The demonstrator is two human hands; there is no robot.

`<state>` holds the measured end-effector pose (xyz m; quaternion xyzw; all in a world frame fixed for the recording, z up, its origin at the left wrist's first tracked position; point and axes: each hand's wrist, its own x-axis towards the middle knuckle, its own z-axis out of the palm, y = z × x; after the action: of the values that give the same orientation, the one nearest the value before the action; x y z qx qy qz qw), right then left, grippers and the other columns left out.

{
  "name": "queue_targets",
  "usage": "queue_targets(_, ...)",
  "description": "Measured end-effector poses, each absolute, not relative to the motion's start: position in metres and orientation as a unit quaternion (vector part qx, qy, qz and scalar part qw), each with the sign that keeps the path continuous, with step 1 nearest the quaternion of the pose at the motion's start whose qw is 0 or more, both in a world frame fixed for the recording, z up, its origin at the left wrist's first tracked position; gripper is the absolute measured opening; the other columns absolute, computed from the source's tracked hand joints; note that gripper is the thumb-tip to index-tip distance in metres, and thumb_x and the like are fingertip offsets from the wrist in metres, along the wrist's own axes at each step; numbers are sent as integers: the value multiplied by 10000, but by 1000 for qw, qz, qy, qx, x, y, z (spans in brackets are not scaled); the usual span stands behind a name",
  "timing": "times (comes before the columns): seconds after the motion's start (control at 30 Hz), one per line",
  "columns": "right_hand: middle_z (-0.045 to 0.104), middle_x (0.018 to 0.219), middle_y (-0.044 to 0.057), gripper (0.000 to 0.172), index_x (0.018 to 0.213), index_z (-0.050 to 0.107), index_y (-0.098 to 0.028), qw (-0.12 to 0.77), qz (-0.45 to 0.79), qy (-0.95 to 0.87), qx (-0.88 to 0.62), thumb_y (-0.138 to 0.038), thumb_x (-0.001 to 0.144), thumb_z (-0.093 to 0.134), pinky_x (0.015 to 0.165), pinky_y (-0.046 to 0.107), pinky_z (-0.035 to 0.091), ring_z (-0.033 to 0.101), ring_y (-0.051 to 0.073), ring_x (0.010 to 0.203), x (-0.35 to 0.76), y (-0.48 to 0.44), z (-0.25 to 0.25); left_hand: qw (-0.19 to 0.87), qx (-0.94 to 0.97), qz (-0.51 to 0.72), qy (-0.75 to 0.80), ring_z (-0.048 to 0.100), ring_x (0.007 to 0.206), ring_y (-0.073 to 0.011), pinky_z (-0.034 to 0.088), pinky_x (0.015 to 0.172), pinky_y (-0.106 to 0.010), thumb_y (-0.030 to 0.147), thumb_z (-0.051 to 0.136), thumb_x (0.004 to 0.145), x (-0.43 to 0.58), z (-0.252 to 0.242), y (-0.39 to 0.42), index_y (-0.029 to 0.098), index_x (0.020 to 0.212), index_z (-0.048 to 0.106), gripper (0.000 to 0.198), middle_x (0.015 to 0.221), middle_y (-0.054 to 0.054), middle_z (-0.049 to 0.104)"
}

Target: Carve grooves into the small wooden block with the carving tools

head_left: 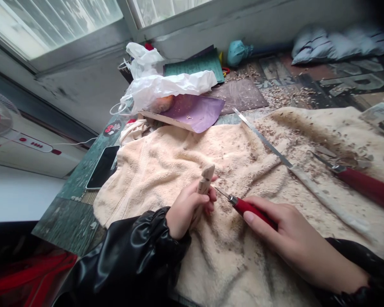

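My left hand (187,209) is closed around a small pale piece of carved wood (206,178), whose notched top end sticks up above the fingers. In my right hand (284,236) is a carving knife (251,210) with a red handle and a metal collar. Its thin blade points left toward the wood, with the tip close to my left fingers; whether it touches the wood I cannot tell. Both hands are over a beige towel (166,164) strewn with wood shavings.
Right of my hands lie a long thin saw-like blade with a wrapped end (269,145) and another red-handled tool (365,181). A phone (104,167) rests at the table's left edge. Behind are a purple sheet (198,111), white plastic bags (173,85) and a blue bundle (238,53). A fan (6,123) stands left.
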<state>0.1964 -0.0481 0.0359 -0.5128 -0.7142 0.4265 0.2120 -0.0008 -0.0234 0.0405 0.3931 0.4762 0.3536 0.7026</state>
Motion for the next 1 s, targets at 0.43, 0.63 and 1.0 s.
queue_targets(0.43, 584, 1152, 86, 459, 1228, 477, -249, 318, 255, -691, -596, -311, 783, 569, 668, 294, 555, 656, 217, 882, 205, -43, 19, 682, 402, 351, 499, 462, 529, -59, 340, 490, -195, 236, 542, 697, 1, 40, -27, 233, 982, 264, 398, 834, 30, 510)
queue_targets(0.63, 669, 767, 23, 428, 1054, 571, -246, 422, 299, -562, -646, -467, 704, 683, 504, 308, 559, 661, 196, 568, 204, -40, 33, 576, 570, 338, 479, 578, 665, -124, 500, 603, -254, 241, 531, 821, -10, 37, -24, 202, 981, 444, 186, 803, -4, 534)
queue_targets(1.0, 668, 756, 19, 338, 918, 668, -241, 501, 313, -509, -626, -391, 631, 770, 584, 341, 529, 635, 192, 627, 228, -17, 61, 207, 804, 242, 503, 653, 936, -225, 520, 821, -338, 205, 517, 852, -24, 26, -6, 192, 1112, 596, 272, 1055, -82, 688)
